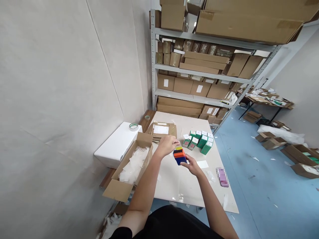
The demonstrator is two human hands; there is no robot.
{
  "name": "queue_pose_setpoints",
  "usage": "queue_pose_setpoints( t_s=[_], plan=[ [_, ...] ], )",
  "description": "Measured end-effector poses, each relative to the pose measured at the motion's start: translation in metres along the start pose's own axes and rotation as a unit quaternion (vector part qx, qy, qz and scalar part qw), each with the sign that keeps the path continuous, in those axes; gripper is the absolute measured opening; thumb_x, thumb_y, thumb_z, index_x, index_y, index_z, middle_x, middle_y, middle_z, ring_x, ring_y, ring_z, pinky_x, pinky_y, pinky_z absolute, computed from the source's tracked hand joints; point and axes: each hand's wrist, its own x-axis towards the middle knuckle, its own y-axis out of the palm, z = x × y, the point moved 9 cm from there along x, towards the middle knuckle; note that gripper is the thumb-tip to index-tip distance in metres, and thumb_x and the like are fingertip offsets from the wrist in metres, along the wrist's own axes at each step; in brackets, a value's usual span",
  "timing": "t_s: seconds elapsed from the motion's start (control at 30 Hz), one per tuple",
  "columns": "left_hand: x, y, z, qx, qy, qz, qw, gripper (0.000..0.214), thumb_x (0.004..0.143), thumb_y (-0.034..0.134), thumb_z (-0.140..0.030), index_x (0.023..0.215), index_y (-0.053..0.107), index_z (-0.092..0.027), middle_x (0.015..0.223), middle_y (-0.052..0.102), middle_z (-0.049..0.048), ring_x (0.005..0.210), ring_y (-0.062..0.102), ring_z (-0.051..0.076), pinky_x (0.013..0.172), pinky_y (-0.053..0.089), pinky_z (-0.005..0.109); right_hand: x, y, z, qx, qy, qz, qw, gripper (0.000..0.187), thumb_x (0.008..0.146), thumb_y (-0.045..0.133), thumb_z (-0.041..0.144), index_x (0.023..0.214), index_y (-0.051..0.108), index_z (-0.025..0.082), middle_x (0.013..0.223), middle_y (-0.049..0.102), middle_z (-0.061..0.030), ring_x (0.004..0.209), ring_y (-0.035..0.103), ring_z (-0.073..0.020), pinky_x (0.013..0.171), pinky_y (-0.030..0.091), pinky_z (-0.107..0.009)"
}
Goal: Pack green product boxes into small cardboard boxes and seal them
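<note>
My right hand [191, 165] grips a small blue box-shaped item [181, 160] by its lower right side, over the middle of the white table. Orange, black and yellow layers show at its upper end. Against that end, my left hand [169, 145] is closed with the fingertips pinched together; what they pinch, if anything, is too small to make out. Just beyond my hands stands a group of green and white boxes [206, 146], several in all. Behind my left hand lie flattened cardboard pieces with a white label [161, 129].
An open carton [144, 166] filled with white wrapping stands left, beside a white foam box [117, 142] topped by a tape roll [133, 126]. A pixelated purple item [222, 177] lies at the table's right edge. Shelving [194, 98] with cartons rises behind.
</note>
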Motion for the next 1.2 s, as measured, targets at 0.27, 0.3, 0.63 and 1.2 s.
queue_pose_setpoints(
  t_s=[0.27,0.3,0.63,1.2],
  plan=[
    [-0.012,-0.002,-0.003,0.082,0.029,-0.048,0.995,0.024,0.099,0.06,-0.024,0.087,0.082,-0.025,0.087,0.073,0.0047,0.089,0.063,0.02,0.073,0.041,0.029,0.02,0.01,-0.008,-0.002,-0.008,0.006,1.0,0.051,0.087,0.076,0.058,0.123,0.07,0.023,0.118,0.071,-0.0079,0.104,0.063,-0.0269,0.095,0.051,-0.04],
    [-0.015,-0.004,-0.001,0.093,0.031,-0.061,0.993,0.024,0.099,0.06,-0.023,0.089,0.082,-0.025,0.087,0.073,0.0048,0.089,0.063,0.02,0.073,0.041,0.029,0.023,0.014,-0.007,0.002,-0.011,0.009,1.0,0.051,0.087,0.076,0.058,0.122,0.071,0.022,0.116,0.071,-0.0077,0.102,0.063,-0.0264,0.095,0.051,-0.04],
    [-0.054,-0.049,0.042,0.179,0.021,-0.16,0.971,0.026,0.103,0.054,-0.02,0.099,0.08,-0.024,0.091,0.073,0.0051,0.089,0.061,0.019,0.073,0.044,0.03,0.07,0.075,0.025,0.053,-0.044,0.059,0.996,0.051,0.086,0.078,0.054,0.127,0.071,0.024,0.124,0.071,-0.0081,0.117,0.063,-0.0297,0.106,0.048,-0.045],
    [-0.118,-0.117,0.108,0.157,-0.024,-0.199,0.967,0.024,0.102,0.057,-0.018,0.101,0.08,-0.023,0.09,0.072,0.0051,0.092,0.062,0.019,0.074,0.045,0.031,0.106,0.175,0.036,0.059,-0.048,0.118,0.99,0.052,0.085,0.079,0.055,0.126,0.071,0.024,0.128,0.072,-0.0079,0.116,0.065,-0.0291,0.105,0.05,-0.045]
  ],
)
